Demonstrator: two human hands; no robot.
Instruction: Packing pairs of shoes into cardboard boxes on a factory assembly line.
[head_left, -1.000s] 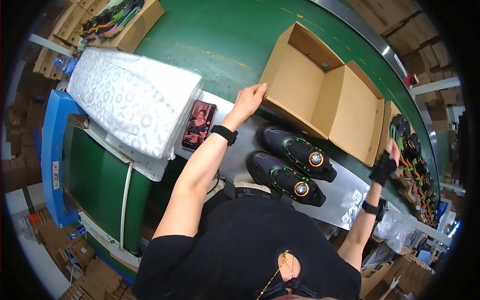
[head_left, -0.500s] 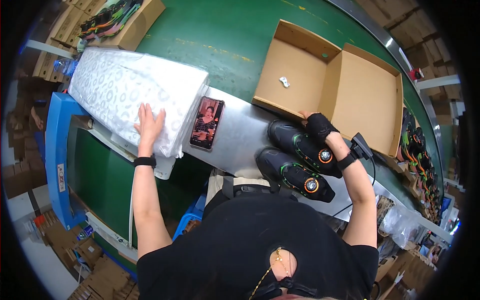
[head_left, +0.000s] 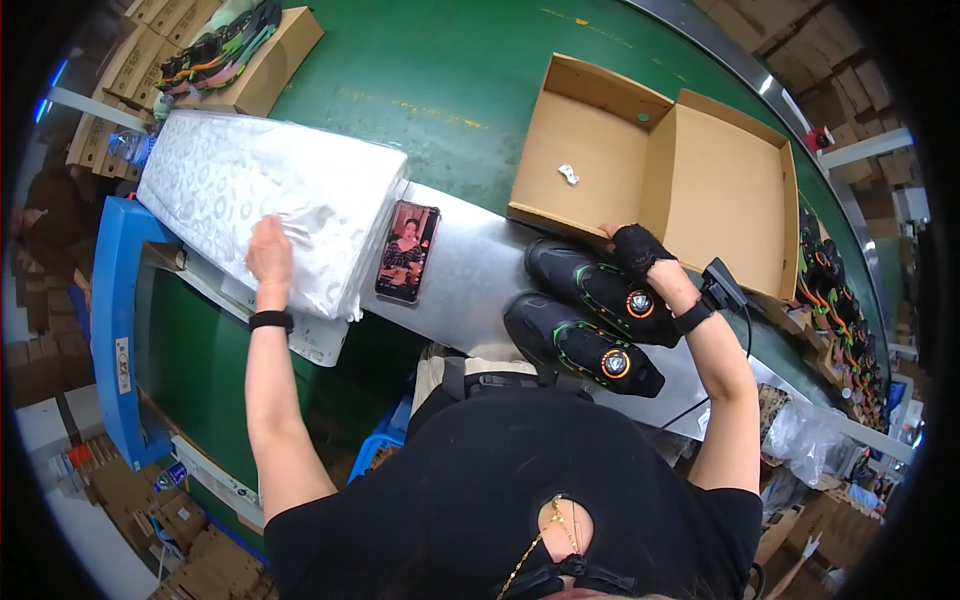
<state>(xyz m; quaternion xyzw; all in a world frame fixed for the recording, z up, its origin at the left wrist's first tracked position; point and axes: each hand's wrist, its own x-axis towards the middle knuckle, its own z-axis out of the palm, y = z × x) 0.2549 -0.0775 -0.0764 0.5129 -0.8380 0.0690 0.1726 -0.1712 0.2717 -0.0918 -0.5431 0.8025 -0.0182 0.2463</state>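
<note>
A thick stack of white patterned wrapping paper [head_left: 345,185] lies at the left. My left hand [head_left: 269,252] is closed on its top sheet, which puckers into creases beside the fingers. At the right, my right hand [head_left: 636,249], in a black fingerless glove, grips the near wall of an open cardboard shoe box [head_left: 725,190]. Some of its fingers are hidden by the glove and the wall. A small crumpled white piece [head_left: 568,174] lies in the box. Just below my right hand are two black shoes [head_left: 585,345] with green trim and orange-ringed dials, side by side.
A phone [head_left: 408,252] showing a video lies between the paper and the shoes on the metal ledge [head_left: 465,270]. Beyond runs a green belt [head_left: 430,70]. Boxes of shoes stand far left and right. A blue frame [head_left: 122,330] is at the left.
My left hand has gone from spread fingers flat on the paper to a closed grip, a little to the left, and the top sheet has creased. My right hand stays at the box.
</note>
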